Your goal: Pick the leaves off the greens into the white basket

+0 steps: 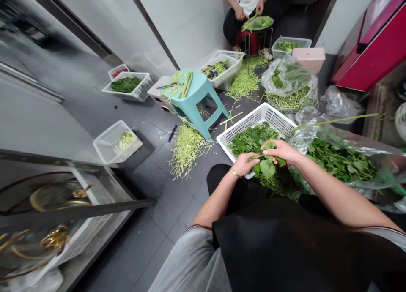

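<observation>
Both my hands are on a leafy green stalk [330, 123], whose long pale stem runs out to the right. My left hand [245, 163], with a gold bracelet at its wrist, pinches the leafy part between thumb and fingers. Close beside it, my right hand [281, 151] is closed on the same greens, partly hiding them. Just beyond the hands, a white plastic basket [279, 116] holds picked green leaves [253, 137]. To the right, a clear plastic bag [374, 169] lies around a heap of leafy greens [339, 162].
A turquoise stool [198, 89] carries stalks, with pale peelings [187, 150] on the floor below it. Other vegetable baskets [119, 142] stand left and behind. A co-worker [249, 2] sits at the back handling greens. A metal shelf [104, 190] stands at lower left.
</observation>
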Demonstrator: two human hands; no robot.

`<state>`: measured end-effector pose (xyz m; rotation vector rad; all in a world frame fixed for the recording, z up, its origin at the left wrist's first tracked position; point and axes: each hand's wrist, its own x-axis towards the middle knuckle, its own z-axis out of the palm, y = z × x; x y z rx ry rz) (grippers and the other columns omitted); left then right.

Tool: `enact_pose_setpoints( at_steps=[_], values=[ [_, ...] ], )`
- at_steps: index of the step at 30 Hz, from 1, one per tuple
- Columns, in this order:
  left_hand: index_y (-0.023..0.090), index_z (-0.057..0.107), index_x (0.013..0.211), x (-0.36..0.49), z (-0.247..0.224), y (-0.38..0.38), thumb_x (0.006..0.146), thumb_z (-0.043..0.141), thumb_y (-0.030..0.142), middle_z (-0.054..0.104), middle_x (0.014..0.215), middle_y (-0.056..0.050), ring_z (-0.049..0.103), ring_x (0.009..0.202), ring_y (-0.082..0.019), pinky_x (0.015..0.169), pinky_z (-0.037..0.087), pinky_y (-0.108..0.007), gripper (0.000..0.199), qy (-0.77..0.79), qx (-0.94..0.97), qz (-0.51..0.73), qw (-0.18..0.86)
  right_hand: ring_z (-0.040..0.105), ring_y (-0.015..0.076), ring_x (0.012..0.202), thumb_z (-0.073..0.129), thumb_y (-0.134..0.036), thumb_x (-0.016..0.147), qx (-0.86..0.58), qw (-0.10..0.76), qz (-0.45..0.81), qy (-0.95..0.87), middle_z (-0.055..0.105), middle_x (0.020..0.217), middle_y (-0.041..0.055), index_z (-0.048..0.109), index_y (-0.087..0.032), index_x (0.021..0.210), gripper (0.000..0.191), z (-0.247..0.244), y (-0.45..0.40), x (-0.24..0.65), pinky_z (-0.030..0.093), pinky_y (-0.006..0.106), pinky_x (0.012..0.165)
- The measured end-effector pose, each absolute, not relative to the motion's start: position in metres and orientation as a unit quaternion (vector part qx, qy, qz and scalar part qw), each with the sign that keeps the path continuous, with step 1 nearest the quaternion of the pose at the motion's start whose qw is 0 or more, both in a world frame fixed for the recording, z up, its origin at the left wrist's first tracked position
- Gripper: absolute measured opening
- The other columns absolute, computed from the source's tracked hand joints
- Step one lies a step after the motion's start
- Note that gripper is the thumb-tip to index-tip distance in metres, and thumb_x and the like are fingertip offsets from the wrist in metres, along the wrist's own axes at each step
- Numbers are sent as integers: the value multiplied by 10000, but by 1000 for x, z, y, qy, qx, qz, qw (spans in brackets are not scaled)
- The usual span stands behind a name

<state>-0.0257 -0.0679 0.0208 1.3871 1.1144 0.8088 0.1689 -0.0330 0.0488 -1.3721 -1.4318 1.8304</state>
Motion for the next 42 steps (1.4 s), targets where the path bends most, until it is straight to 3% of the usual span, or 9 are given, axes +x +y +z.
enact_pose_setpoints(
  at_steps=[5, 11, 15, 20, 26, 31, 34, 37, 42],
  values=[
    [131, 749, 877, -45, 19, -70, 777, 632, 481, 588, 533, -21, 365, 364, -58, 398, 283, -206, 383, 409, 596, 274, 635, 454, 68, 367, 791, -415, 594, -513, 244, 644, -512, 595, 543, -32, 662, -162, 777, 338, 51, -35, 198, 352, 206, 331],
    [97, 733, 791, -64, 23, -76, 684, 736, 464, 601, 562, -36, 356, 357, -34, 378, 294, -210, 383, 403, 479, 317, 713, 465, 75, 428, 784, -412, 603, -555, 418, 593, -408, 579, 580, -32, 662, -174, 839, 357, 44, -13, 250, 344, 205, 366],
    [101, 675, 783, -60, 15, -82, 675, 761, 432, 372, 411, 78, 245, 342, -9, 363, 263, -166, 358, 370, 348, 392, 767, 426, 68, 424, 756, -434, 642, -589, 522, 539, -300, 533, 557, -40, 639, -189, 826, 328, 26, -7, 255, 298, 191, 340],
    [134, 615, 815, -31, 9, -87, 694, 749, 436, 364, 429, 93, 275, 346, -16, 369, 297, -155, 352, 327, 278, 469, 772, 438, 77, 425, 776, -487, 621, -553, 289, 681, -383, 566, 535, -17, 704, -134, 872, 440, 9, -44, 191, 333, 219, 390],
    [128, 591, 808, -5, -1, -97, 713, 713, 488, 403, 420, 88, 329, 327, -31, 376, 325, -177, 392, 357, 294, 456, 760, 601, 136, 697, 743, -435, 673, -423, 301, 678, -520, 696, 807, 34, 704, -163, 1054, 469, 35, -54, 151, 464, 264, 665],
    [116, 598, 871, -1, -12, -98, 678, 705, 557, 542, 536, 35, 457, 408, -70, 447, 407, -227, 493, 421, 335, 356, 764, 510, 124, 554, 634, -533, 722, -486, 216, 578, -618, 605, 586, 10, 708, -135, 720, 405, 38, -49, 162, 388, 252, 540],
    [132, 631, 1003, -8, -6, -92, 615, 793, 445, 654, 783, -30, 614, 713, -140, 682, 494, -281, 524, 460, 425, 367, 688, 418, 106, 485, 622, -530, 716, -505, 104, 484, -707, 478, 467, -19, 644, -155, 565, 405, 34, -56, 166, 303, 248, 492],
    [144, 663, 979, -10, 8, -91, 637, 791, 431, 667, 989, -80, 608, 945, -189, 869, 467, -326, 464, 394, 468, 425, 667, 399, 105, 507, 665, -498, 681, -488, 43, 409, -770, 441, 470, -24, 582, -169, 509, 381, 31, -67, 167, 281, 252, 517],
    [151, 570, 747, -3, 21, -101, 727, 708, 500, 521, 594, 18, 543, 616, -110, 727, 481, -311, 376, 306, 339, 509, 730, 361, 100, 523, 594, -608, 700, -484, 57, 442, -753, 379, 484, -36, 499, -174, 509, 484, 23, -82, 186, 269, 247, 523]
  ],
)
